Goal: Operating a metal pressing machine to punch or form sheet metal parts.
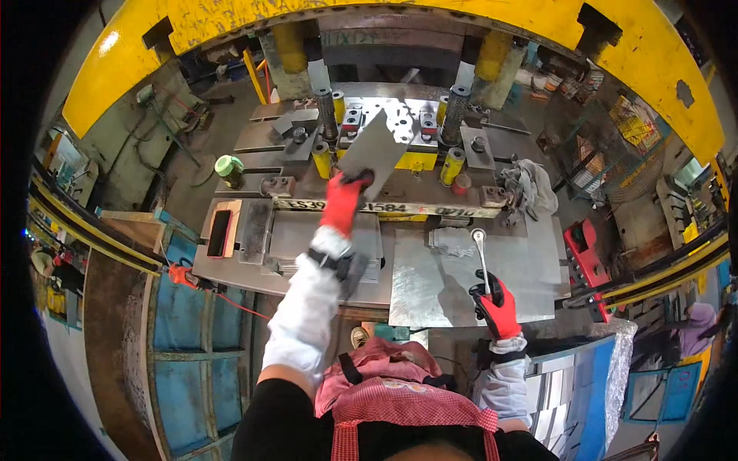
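Observation:
My left hand (346, 201), in a red and black glove, reaches forward and grips the near end of a flat grey metal sheet (373, 150). That sheet is tilted, its far end over the near part of a die set (378, 115) in the press. In my right hand (500, 307), gloved the same way, is a slim silver hand tool (481, 252) with a round head, resembling a ratchet wrench. The tool points away from me above a wide metal plate (419, 288). Small cut plates (452, 241) lie piled near its head. A stack of metal sheets (296, 234) sits below my left forearm.
Guide posts (455, 115) and yellow cylinders (452, 166) rise around the die. A yellow press frame (231, 19) arches overhead. At left are a green-capped bottle (229, 167) and a red-edged dark case (220, 233); at right, a grey rag (532, 188) and a red control box (586, 257).

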{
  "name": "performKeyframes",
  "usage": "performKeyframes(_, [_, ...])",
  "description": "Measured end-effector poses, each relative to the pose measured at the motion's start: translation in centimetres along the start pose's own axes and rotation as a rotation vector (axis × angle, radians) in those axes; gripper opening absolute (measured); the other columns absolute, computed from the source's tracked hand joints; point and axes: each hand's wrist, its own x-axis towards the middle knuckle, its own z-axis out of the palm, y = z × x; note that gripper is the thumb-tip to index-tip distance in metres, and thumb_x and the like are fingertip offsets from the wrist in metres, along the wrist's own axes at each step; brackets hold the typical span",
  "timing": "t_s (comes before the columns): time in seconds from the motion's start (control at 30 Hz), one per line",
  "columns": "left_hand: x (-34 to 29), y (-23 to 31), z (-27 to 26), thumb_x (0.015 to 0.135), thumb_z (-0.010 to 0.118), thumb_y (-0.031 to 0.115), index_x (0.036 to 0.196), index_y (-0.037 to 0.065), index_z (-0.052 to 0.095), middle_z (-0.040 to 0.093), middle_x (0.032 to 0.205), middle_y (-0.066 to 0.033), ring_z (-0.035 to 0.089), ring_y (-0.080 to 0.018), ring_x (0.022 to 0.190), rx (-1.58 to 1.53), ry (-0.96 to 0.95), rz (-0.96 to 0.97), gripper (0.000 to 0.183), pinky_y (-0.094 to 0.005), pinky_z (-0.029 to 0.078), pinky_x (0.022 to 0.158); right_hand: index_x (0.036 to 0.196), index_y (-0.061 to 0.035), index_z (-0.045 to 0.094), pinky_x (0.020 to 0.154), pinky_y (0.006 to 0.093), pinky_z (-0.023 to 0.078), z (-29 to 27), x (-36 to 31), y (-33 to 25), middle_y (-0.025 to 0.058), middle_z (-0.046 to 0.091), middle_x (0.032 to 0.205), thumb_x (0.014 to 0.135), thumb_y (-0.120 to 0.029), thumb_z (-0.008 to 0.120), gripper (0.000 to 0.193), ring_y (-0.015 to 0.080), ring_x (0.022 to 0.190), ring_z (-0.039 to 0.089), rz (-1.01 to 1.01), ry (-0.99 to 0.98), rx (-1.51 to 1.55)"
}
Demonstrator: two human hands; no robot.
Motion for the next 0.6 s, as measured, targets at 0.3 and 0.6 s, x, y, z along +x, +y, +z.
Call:
performKeyframes(0.3, [-1.8, 10.4, -6.6, 0.068, 0.063, 0.008, 0.096, 0.001, 0.063, 0.063, 0.08, -0.0049, 0.056, -0.0113, 0.067, 0.573, -0.488, -0.033, 0.029, -0.0253, 0.045, 0.061, 0.121, -0.0034, 0.048, 0.064, 0.0307, 0.046, 2.7, 0.3, -9.4, 0.0158, 0.056, 0.094, 0.064, -0.006, 0.068, 0.06, 0.0238, 0.068, 0.057, -0.544, -0.313, -0.617])
performKeyframes(0.6, [1.7, 4.7, -6.7, 0.089, 0.047, 0.018, 0.115, 0.012, 0.056, 0.06, 0.108, -0.0055, 0.056, -0.0192, 0.097, 0.506, -0.956, 0.167, 0.028, -0.0312, 0.044, 0.084, 0.136, -0.007, 0.032, 0.063, 0.0258, 0.044, 6.3, 0.5, -5.7, 0.0033, 0.052, 0.119, 0.077, -0.008, 0.061, 0.065, 0.009, 0.073, 0.054, 0.028, -0.617, 0.123])
